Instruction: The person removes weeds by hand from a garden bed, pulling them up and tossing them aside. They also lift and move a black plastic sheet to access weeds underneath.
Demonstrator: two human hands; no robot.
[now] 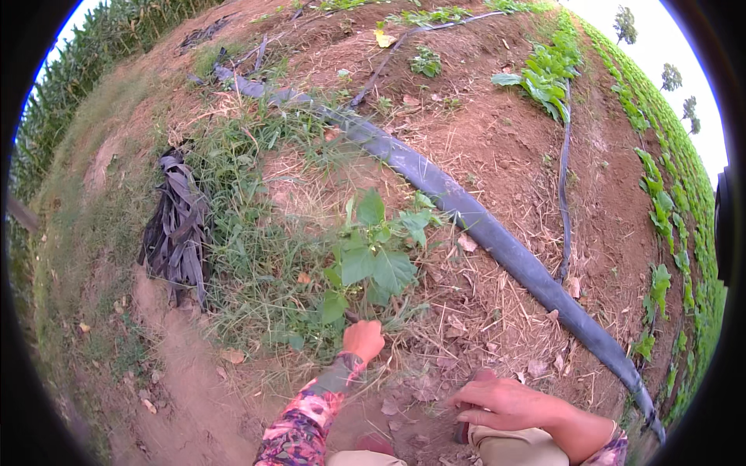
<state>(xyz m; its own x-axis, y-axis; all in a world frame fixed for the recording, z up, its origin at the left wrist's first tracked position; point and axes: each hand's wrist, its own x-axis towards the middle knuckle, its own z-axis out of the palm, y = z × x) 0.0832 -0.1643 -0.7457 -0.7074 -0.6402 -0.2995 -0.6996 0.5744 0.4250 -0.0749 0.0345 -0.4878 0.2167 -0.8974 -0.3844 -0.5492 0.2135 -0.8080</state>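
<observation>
A broad-leaved green weed (379, 271) grows in front of me amid low grass. My left hand (364, 339), in a patterned pink and dark sleeve, reaches down to the foot of this plant. It is curled in a fist about the stem base, and its fingertips are hidden beneath. Close to my right knee, my right hand (504, 402) hangs with bent, slightly parted fingers, and nothing shows in it. Below that hand is a reddish shoe (484, 376), partly covered.
A thick dark irrigation hose (443, 189) runs diagonally across the soil. Thin drip lines (564, 192) branch from it. A bundle of dark flat tubing (178, 224) lies at left in grass. Leafy crop rows (661, 204) stand at right, tall corn-like plants (125, 43) at upper left.
</observation>
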